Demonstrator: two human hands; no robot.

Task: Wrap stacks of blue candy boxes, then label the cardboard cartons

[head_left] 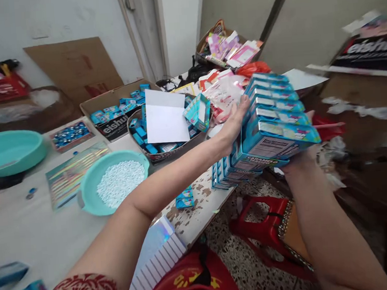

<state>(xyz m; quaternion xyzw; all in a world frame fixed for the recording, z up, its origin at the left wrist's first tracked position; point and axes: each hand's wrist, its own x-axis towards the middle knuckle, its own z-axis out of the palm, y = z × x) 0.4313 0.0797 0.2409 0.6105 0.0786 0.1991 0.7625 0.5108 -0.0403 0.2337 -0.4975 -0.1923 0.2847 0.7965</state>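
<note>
A stack of blue printed boxes (275,135) is held up at the right, over the table's corner. My left hand (235,124) presses against the stack's left side with its fingers closed on it. Beneath and at the right side of the stack is my right hand (296,155), its fingers mostly hidden behind the boxes. More blue boxes (224,174) stand in a row on the table edge just below the held stack. An open blue box (198,113) and a white card (166,120) lie on a carton of small blue packs.
A turquoise bowl of white pellets (119,181) and another turquoise basin (11,151) sit on the table (71,242). Cartons line the back. A red stool (261,219) stands below the table's right edge, and a red seat (196,277) is at the front.
</note>
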